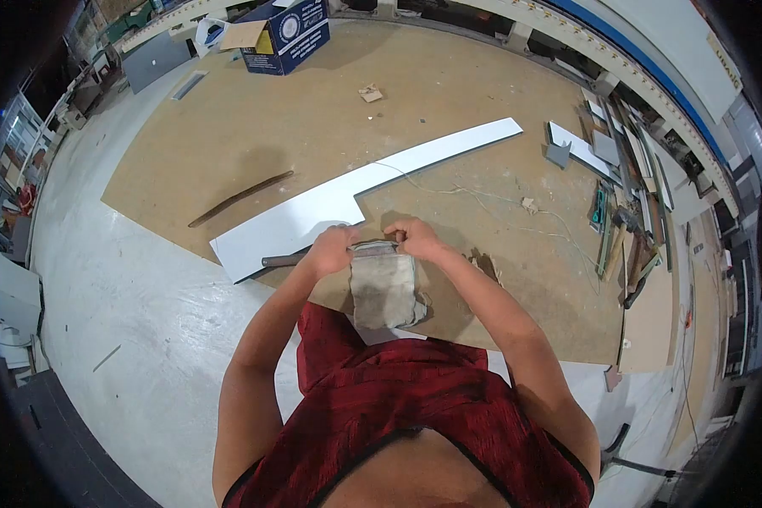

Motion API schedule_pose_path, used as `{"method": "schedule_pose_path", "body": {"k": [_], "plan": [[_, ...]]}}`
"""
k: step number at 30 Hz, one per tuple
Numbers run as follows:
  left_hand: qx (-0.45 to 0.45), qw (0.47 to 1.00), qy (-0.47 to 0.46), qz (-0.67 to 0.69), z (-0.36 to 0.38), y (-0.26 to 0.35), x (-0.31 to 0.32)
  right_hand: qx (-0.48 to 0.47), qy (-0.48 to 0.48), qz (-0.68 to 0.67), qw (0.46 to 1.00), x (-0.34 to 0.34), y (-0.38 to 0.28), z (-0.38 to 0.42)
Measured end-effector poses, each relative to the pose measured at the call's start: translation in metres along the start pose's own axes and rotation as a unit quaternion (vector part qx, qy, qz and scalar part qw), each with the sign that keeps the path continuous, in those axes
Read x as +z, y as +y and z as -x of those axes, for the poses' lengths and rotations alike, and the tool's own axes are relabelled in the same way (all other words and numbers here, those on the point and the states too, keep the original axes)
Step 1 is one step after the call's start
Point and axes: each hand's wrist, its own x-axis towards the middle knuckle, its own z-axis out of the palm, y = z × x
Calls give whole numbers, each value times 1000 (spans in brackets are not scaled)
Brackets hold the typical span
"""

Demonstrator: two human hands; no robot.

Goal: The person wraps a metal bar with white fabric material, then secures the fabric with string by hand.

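Observation:
A worn, off-white cloth work glove (383, 288) hangs between my hands near the table's front edge. My left hand (334, 248) pinches the left end of its cuff, fingers closed. At the cuff's right end, my right hand (415, 238) grips with bent fingers. A dark rod-like handle (284, 261) pokes out left of my left hand; its other end is hidden. Just beyond my hands lies a long white board (313, 212) with a stepped cutout, narrowing toward the far right. Behind it rests a thin, dark curved strip (241, 198).
A blue cardboard box (288, 38) stands open at the back left of the brown table (449, 85). Offcuts and strips (643, 161) are piled at the right, with a hammer (631, 222) among them. Thin string (499, 199) trails over the tabletop.

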Motion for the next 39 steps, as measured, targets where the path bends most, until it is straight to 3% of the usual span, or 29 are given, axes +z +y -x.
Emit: {"method": "schedule_pose_path", "body": {"k": [5,8,11,14,17,20,26,32,35,39], "plan": [[26,999,0,-33,-5,-10,9,-72,10,46,996,-1,-2,1],[25,1000,-12,-1,-6,-11,7,-26,-9,-50,998,1,3,2],[8,999,-9,38,-1,-6,1,-168,116,28,979,11,9,7],[31,998,31,43,9,-3,1,-248,163,133,946,14,11,18],[87,992,83,-23,19,1,6,-321,176,194,910,14,7,26],[173,965,141,-134,26,5,10,-331,164,284,885,13,10,33],[188,968,135,-102,39,11,4,-274,115,236,925,10,0,46],[95,990,100,-15,21,-2,8,-71,44,206,975,14,-11,17],[55,996,72,-10,16,1,7,-52,-3,229,972,12,-14,11],[-23,998,40,37,9,2,5,-68,40,302,950,5,-33,25]]}}
